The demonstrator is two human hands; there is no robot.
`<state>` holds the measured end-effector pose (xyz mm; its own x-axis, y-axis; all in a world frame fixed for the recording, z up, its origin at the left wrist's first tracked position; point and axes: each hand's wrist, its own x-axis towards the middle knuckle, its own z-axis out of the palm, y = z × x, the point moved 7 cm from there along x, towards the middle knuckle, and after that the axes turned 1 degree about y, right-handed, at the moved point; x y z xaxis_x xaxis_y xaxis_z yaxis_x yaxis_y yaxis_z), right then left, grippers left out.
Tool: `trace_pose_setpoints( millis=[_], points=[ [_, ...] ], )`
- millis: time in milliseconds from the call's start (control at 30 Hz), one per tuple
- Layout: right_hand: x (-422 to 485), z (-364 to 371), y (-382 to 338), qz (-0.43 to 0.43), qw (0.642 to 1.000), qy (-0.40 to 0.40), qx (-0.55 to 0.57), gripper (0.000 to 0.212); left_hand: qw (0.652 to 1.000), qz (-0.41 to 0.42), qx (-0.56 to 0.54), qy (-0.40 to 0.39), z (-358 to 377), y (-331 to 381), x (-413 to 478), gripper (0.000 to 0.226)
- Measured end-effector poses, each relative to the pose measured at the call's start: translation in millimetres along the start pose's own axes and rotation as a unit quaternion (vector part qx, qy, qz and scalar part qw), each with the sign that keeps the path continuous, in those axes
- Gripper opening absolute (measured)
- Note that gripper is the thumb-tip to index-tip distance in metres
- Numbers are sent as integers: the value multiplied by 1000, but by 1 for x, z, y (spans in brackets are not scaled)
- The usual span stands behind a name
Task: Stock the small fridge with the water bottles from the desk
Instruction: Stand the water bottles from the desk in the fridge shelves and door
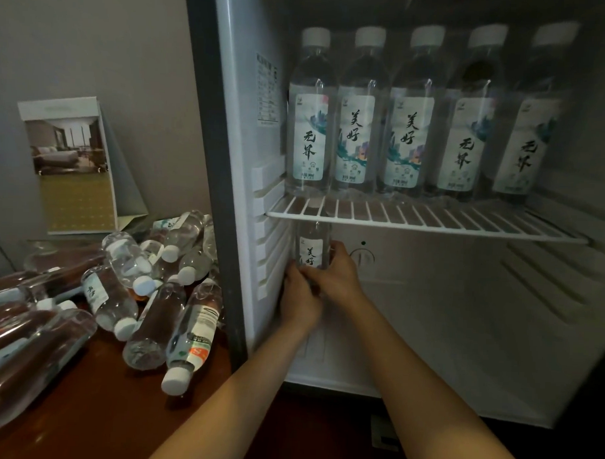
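Note:
The small white fridge [497, 304] stands open in front of me. Several clear water bottles [363, 114] with white caps stand in a row on its wire shelf [431, 222]. Below the shelf, at the far left of the lower compartment, one upright water bottle [311, 245] is held by both hands. My left hand [300, 299] grips its lower part from the left. My right hand [337, 271] wraps its middle from the right. A pile of several more bottles [148, 292] lies on the brown desk [92, 407] left of the fridge.
A folded hotel brochure card [73, 163] leans against the grey wall behind the pile. The fridge's dark door frame [214, 157] separates the desk from the interior. A round thermostat dial [361, 259] sits on the back wall beside my right hand.

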<state>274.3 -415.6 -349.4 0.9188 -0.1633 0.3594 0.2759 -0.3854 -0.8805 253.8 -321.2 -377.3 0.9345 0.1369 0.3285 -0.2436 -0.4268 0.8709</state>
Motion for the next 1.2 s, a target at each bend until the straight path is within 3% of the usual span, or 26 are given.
trace_pose_setpoints(
  millis=[633, 800, 933, 1067, 1200],
  points=[
    [-4, 3, -12, -13, 995, -28, -95, 63, 998, 0, 55, -32, -13, 9, -26, 63],
    [-9, -2, -8, 32, 992, -63, -105, 69, 997, 8, 54, -47, -17, 12, -31, 64],
    [-30, -17, -8, 67, 996, -14, -64, 81, 996, 17, 46, -75, -19, 13, -41, 64],
    [-65, -36, -12, 75, 996, 44, -15, 42, 992, -5, 35, -118, -21, 0, -71, 62],
    [-100, -33, -22, 83, 995, 33, 33, 16, 991, 16, -16, -133, -45, -8, -106, 54]
  ],
)
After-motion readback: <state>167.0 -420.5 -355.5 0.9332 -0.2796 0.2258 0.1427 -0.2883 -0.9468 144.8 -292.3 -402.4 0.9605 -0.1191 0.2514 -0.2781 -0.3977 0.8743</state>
